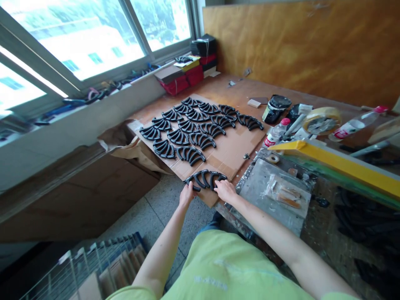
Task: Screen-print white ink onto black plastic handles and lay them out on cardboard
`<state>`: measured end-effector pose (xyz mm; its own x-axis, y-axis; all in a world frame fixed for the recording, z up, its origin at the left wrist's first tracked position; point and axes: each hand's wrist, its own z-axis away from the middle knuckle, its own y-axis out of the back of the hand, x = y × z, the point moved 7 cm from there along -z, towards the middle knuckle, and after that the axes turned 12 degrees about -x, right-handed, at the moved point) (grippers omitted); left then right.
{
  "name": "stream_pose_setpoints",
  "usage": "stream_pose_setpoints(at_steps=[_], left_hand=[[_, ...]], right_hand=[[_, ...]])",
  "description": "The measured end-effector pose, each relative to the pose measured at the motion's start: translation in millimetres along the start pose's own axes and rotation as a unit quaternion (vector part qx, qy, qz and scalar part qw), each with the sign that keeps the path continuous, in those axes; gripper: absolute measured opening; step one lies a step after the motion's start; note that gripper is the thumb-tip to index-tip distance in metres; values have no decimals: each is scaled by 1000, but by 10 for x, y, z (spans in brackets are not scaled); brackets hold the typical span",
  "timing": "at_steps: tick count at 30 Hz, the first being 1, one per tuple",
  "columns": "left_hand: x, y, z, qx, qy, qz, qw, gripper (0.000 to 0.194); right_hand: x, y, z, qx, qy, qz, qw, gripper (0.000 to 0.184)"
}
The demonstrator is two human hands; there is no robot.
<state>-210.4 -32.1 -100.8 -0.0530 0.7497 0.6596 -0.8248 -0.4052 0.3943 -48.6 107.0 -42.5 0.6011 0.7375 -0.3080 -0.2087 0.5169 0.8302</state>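
Note:
At the near end of the cardboard sheet, a fan-like row of black curved, tube-shaped pieces lies between my hands. My left hand pinches the row's left end, where a black piece sticks out by the fingers. Closed on the right end is my right hand, its fingertips partly hidden behind the hand and the black pieces. Further up the cardboard, several similar black fans lie in close rows.
To the right stand a black tub, a red-capped bottle and a tape roll. A yellow bar crosses above a grey board. Red boxes sit by the window. A wire rack stands at lower left.

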Motion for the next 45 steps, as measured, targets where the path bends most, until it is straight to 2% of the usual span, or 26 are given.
stream_pose_setpoints(at_steps=[8,14,18,25,29,32,35,38,41,45], left_hand=[[212,10,-309,-28,6,-131,991,56],[201,-28,-357,-28,27,-162,986,55],[186,-23,-350,-40,36,-164,985,53],[212,-48,-353,-70,34,-140,987,55],[180,-75,-392,-87,30,-116,989,55],[140,-89,-413,-93,26,-95,991,54],[106,-103,-435,-100,27,-72,992,53],[92,-116,-450,-107,29,-45,993,50],[99,-149,-420,-121,31,-15,992,45],[179,-230,-322,-133,19,20,991,40]], right_hand=[[84,147,-244,22,-18,9,1000,32],[60,177,-348,-2,-103,-16,995,38],[87,160,-427,5,-134,-39,990,32],[50,217,-566,2,-100,-34,994,27],[9,278,-533,2,-88,3,996,37],[-144,321,-484,48,-36,41,997,51],[-388,213,-515,46,22,56,997,56],[-508,71,-622,36,-11,47,998,53],[-508,-21,-707,34,-64,13,997,51],[-466,14,-688,53,-51,-16,997,40]])
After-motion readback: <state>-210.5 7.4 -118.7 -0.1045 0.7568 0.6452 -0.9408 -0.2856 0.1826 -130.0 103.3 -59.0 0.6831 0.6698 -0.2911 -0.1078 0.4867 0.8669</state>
